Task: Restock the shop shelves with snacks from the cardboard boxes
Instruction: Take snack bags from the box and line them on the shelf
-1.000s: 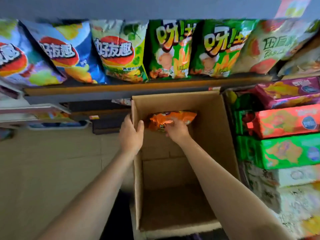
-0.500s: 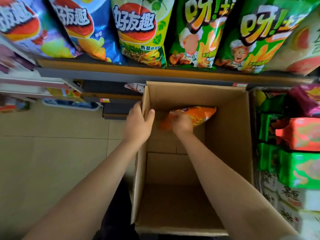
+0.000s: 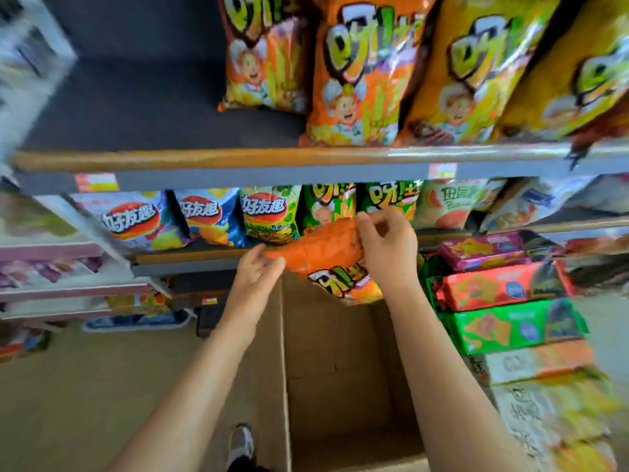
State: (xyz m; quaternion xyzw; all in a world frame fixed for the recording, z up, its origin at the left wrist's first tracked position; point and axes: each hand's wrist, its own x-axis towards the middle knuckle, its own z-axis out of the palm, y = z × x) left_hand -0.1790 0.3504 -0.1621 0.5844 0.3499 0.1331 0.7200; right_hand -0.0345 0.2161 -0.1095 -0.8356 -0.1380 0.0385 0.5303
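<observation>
Both hands pinch the orange crinkly snack bag (image 3: 328,257) above the open cardboard box (image 3: 340,369): left hand (image 3: 258,270), right hand (image 3: 386,247). Lift it level onto the dark upper shelf (image 3: 136,107) beside matching orange bags (image 3: 357,80).

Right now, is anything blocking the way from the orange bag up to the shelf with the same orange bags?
Only the shelf's front edge above the orange bag, held by both hands. The bare spot beside the orange bags looks free.
</observation>
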